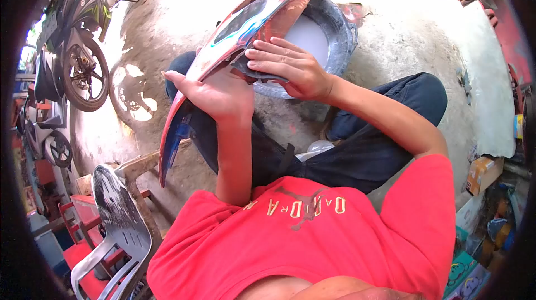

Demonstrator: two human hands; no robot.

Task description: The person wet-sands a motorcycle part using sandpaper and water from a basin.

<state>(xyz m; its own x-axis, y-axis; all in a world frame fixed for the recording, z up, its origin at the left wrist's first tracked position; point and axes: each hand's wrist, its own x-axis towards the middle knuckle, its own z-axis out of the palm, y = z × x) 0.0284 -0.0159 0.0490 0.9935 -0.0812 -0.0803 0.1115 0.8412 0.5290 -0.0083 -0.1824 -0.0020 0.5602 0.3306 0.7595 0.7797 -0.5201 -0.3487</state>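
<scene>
A long, curved motorcycle fairing panel (254, 24), red with white, blue and black graphics, is tilted above my lap. My left hand (218, 90) supports it from below and near its edge, thumb stretched out to the left. My right hand (290, 68) presses its nearly straight fingers over a dark, thin piece (245, 68) that looks like wet sandpaper, against the panel's near edge. Just behind the panel stands a dark round basin (341, 37) with whitish liquid in it; the panel hides its left part.
Motorcycles (84, 71) stand at the left on the concrete floor (391, 37). A worn plastic chair (120, 216) is near my left side. A cardboard box (483, 174) and assorted items lie at the right. My bent legs (385, 127) surround the work area.
</scene>
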